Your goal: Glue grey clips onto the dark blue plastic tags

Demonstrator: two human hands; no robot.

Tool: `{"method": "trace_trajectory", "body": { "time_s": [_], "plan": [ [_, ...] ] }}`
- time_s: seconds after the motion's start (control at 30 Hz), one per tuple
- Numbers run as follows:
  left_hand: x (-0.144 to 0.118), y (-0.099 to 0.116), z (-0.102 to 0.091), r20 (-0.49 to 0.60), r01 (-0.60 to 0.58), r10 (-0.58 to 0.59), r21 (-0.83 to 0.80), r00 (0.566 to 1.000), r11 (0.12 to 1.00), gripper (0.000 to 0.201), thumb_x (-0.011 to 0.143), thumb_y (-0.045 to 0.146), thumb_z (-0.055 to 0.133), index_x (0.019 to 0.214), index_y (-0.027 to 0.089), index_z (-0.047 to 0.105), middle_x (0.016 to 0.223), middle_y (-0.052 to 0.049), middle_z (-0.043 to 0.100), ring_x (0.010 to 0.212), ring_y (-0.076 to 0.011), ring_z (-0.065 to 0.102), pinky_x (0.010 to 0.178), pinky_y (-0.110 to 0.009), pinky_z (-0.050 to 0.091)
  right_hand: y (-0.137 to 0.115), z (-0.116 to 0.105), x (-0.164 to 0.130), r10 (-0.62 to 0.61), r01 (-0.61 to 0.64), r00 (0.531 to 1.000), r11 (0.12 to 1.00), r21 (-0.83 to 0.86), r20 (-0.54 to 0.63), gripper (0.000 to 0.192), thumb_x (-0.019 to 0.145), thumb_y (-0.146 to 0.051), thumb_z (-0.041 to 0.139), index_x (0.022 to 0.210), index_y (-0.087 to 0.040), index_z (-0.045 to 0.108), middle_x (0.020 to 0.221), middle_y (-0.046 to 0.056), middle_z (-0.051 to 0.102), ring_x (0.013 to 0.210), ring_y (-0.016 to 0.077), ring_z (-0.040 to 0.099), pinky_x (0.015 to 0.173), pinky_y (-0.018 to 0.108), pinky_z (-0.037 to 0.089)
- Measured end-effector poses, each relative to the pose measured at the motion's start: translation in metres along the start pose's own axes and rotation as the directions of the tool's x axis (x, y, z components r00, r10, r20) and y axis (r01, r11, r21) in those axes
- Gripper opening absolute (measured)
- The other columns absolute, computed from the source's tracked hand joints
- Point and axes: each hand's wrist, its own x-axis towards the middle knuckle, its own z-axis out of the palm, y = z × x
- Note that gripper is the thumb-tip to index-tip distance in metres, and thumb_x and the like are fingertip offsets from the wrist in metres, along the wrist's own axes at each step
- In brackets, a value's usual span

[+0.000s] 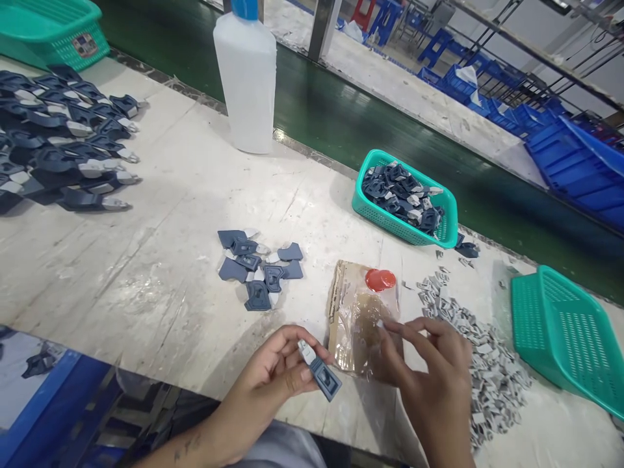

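My left hand is closed around a dark blue-grey plastic part with a light grey tip, its thumb pressed along the side. To the right, my right hand pinches a small pale piece between thumb and forefinger; the piece is too small to make out well. Those fingertips are over a cardboard pad covered in shiny clear film, with a wet-looking brown patch and a red cap on it. Beside my right hand lies a heap of small grey plastic pieces.
Several blue-grey parts lie mid-table, with a larger pile at left. A green basket holds more; another green basket stands at right. A white bottle stands by the green conveyor belt.
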Motion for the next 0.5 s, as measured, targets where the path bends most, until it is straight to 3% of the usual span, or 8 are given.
{"method": "trace_trajectory", "body": {
  "time_s": [0.13, 0.33, 0.5],
  "plan": [
    [0.002, -0.002, 0.001, -0.028, -0.021, 0.022, 0.041, 0.999, 0.999, 0.009, 0.081, 0.026, 0.061, 0.09, 0.026, 0.061, 0.094, -0.001, 0.065, 0.093, -0.0156, 0.058, 0.079, -0.026, 0.046, -0.011, -0.001, -0.005, 0.012, -0.012, 0.999, 1.0, 0.027, -0.029, 0.015, 0.078, -0.023, 0.063, 0.091, -0.018, 0.062, 0.086, 0.005, 0.05, 0.073, 0.0136, 0.043, 0.071, 0.033, 0.033],
    [0.002, -0.006, 0.004, -0.063, -0.133, 0.144, 0.151, 0.988, 0.98, 0.011, 0.084, 0.02, 0.058, 0.09, 0.028, 0.062, 0.093, 0.004, 0.066, 0.09, -0.0106, 0.057, 0.079, -0.019, 0.043, -0.043, -0.004, -0.02, 0.076, -0.09, 0.995, 0.952, 0.291, 0.059, 0.018, 0.075, -0.019, 0.064, 0.092, -0.02, 0.06, 0.087, 0.004, 0.047, 0.079, 0.0143, 0.047, 0.063, 0.027, 0.039],
    [0.0, -0.006, 0.005, -0.056, -0.146, 0.163, 0.233, 0.985, 0.962, 0.012, 0.084, 0.02, 0.057, 0.09, 0.029, 0.062, 0.091, 0.005, 0.065, 0.09, -0.01, 0.058, 0.08, -0.018, 0.042, -0.053, 0.002, -0.025, 0.028, -0.048, 0.998, 0.918, 0.395, 0.057, 0.022, 0.072, -0.015, 0.066, 0.092, -0.019, 0.06, 0.086, 0.004, 0.045, 0.075, 0.0122, 0.047, 0.057, 0.024, 0.041]
  ]
}}
